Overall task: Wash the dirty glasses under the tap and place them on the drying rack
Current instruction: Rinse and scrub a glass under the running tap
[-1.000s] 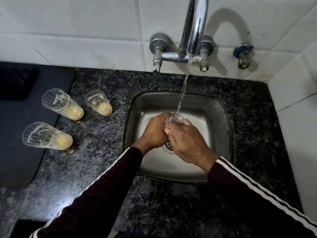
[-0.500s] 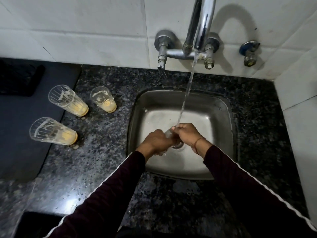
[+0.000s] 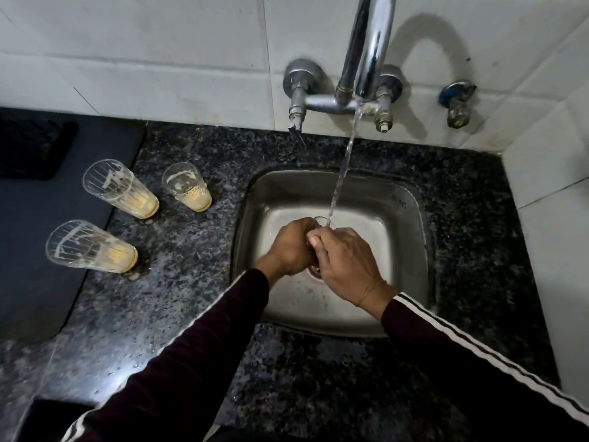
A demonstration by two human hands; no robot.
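Glass (image 3: 322, 222), clear, round-rimmed, btwn both hands

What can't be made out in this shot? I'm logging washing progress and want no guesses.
- Head view: glass under the stream, only a bit of rim shows; left hand and right hand cover the rest, so its cleanliness is unknown.
- Drain: mostly hidden by the hands.
- Drying rack: not identifiable.

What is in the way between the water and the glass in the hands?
Nothing visible. The water falls straight from the tap onto the rim of the glass, which shows just above both hands. The left hand and right hand wrap round the glass lower down, over the sink.
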